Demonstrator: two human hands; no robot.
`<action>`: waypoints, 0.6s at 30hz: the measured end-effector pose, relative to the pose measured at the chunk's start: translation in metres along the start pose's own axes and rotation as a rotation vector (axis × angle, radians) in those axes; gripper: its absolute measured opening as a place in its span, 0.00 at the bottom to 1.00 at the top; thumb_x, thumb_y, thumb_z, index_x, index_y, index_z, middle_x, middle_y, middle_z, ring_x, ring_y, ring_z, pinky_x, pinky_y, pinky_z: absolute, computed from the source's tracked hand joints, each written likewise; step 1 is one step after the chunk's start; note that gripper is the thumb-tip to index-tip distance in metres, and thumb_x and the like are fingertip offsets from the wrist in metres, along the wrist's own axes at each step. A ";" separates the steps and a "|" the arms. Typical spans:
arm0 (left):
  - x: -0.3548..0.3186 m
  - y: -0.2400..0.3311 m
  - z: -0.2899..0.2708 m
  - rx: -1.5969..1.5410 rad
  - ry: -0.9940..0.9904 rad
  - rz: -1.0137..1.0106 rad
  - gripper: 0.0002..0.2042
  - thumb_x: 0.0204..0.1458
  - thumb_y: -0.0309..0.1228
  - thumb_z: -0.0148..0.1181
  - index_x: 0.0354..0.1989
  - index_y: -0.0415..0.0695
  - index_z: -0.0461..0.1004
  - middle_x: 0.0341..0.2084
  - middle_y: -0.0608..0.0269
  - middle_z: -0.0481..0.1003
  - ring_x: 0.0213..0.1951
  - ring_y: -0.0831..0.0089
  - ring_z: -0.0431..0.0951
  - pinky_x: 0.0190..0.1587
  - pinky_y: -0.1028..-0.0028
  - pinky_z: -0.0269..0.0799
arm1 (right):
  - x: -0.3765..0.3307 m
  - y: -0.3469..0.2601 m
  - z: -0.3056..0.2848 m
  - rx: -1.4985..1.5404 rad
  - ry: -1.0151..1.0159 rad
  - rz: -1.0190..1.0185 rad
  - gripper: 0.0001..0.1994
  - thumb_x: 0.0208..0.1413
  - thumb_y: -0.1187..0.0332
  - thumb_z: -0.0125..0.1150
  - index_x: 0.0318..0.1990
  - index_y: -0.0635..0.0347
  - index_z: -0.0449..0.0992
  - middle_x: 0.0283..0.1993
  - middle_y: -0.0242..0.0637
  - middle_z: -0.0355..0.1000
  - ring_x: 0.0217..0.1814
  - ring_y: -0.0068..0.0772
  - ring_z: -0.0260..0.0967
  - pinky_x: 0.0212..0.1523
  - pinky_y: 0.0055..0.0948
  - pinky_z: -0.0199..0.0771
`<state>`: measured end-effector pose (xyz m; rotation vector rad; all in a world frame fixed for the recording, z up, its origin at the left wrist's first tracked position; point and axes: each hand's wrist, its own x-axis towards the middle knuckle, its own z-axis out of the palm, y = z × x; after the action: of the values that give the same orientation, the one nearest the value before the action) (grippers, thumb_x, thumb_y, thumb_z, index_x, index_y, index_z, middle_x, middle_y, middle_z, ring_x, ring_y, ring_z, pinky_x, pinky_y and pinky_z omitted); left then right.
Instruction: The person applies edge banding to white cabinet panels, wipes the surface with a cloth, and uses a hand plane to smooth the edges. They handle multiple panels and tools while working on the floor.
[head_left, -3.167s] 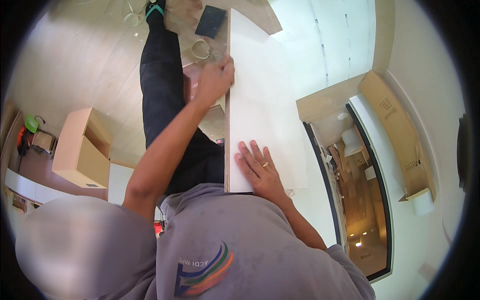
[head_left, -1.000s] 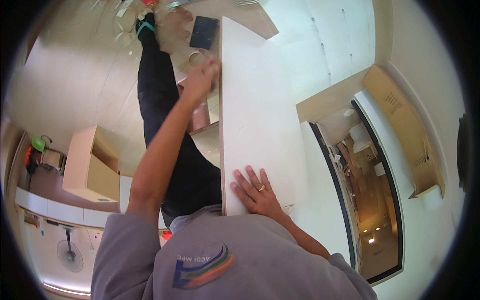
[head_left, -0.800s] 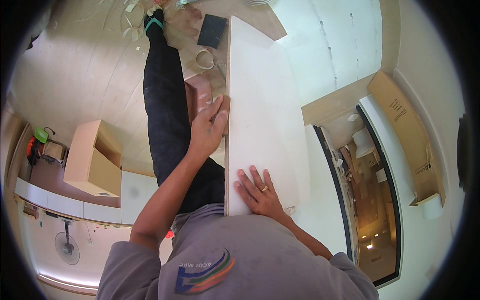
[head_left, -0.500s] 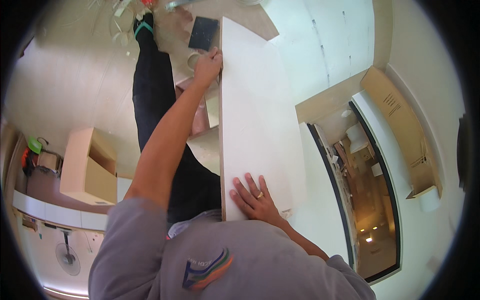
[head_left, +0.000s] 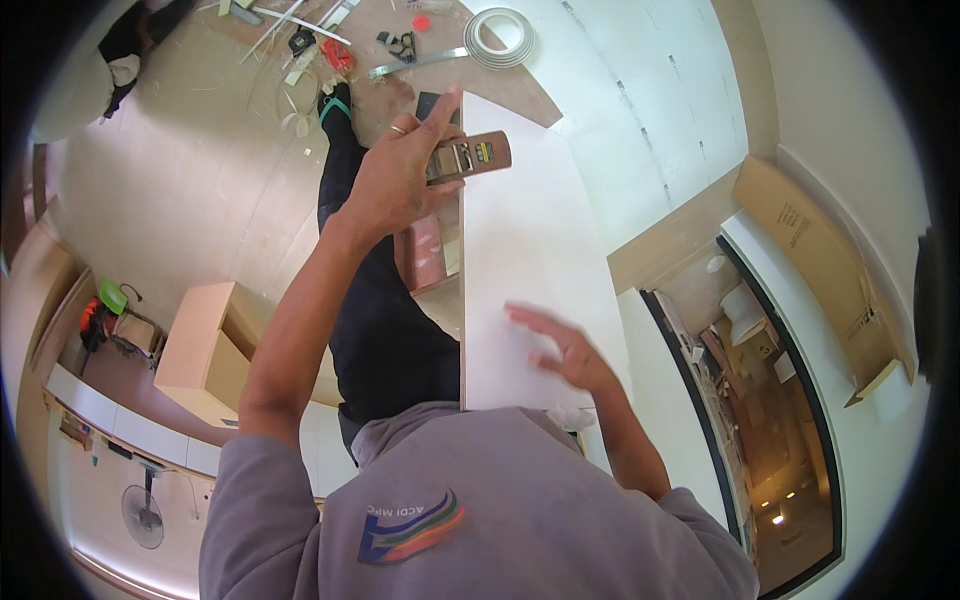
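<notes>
In my left hand [head_left: 395, 180] is a small brown hand plane [head_left: 492, 152] with a metal mouth and a yellow-green label. The fingers wrap round its near end, and one finger points up. Its far end reaches over the left edge of a long white board [head_left: 530, 240], which stretches away from my body. My right hand [head_left: 572, 352] hovers over the near part of that board, fingers apart and somewhat blurred, with nothing in it. A dark flat piece [head_left: 428, 104] shows partly behind my left hand.
Edge-banding roll [head_left: 500, 38], red tape measure [head_left: 337, 55] and offcuts lie on the floor ahead, near my outstretched leg [head_left: 350, 230]. A wooden cabinet box [head_left: 215, 350] stands left. On the right are a black-framed opening [head_left: 690, 420] and a long cardboard piece [head_left: 800, 250].
My left hand has lifted from the board's edge and now shows the hand plane. The right hand has risen off the board, where it lay flat. The view has shifted.
</notes>
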<state>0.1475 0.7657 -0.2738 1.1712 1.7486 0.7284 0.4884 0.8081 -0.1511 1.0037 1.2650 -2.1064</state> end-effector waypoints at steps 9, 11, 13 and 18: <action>-0.018 0.066 -0.029 -0.170 -0.131 -0.028 0.48 0.49 0.28 0.74 0.78 0.52 0.52 0.44 0.52 0.81 0.46 0.56 0.78 0.53 0.61 0.76 | 0.088 -0.098 -0.023 -0.230 0.512 -0.529 0.37 0.66 0.57 0.66 0.77 0.58 0.58 0.75 0.41 0.61 0.74 0.37 0.61 0.68 0.40 0.67; -0.023 0.061 -0.026 -0.584 -0.129 -0.128 0.38 0.57 0.34 0.69 0.75 0.47 0.59 0.42 0.50 0.81 0.40 0.59 0.80 0.43 0.64 0.80 | 0.101 -0.101 -0.024 0.162 0.348 -0.519 0.39 0.65 0.55 0.67 0.77 0.59 0.55 0.75 0.41 0.60 0.75 0.37 0.60 0.69 0.41 0.65; -0.032 0.043 -0.004 -1.560 -0.287 -0.346 0.29 0.63 0.41 0.59 0.70 0.42 0.65 0.41 0.47 0.80 0.32 0.63 0.79 0.30 0.71 0.77 | 0.113 -0.097 -0.029 0.644 0.201 -0.476 0.42 0.65 0.53 0.67 0.78 0.63 0.52 0.74 0.41 0.60 0.74 0.37 0.60 0.70 0.41 0.63; -0.038 0.052 0.024 -2.127 -0.216 -0.440 0.29 0.70 0.49 0.42 0.66 0.36 0.67 0.42 0.40 0.78 0.27 0.66 0.76 0.15 0.77 0.65 | 0.107 -0.118 -0.018 0.576 0.264 -0.548 0.44 0.61 0.60 0.72 0.77 0.66 0.52 0.69 0.44 0.65 0.68 0.35 0.65 0.66 0.39 0.70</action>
<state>0.1970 0.7502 -0.2279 -0.5829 0.2580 1.3765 0.3450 0.8742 -0.1782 1.3143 1.1666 -2.9519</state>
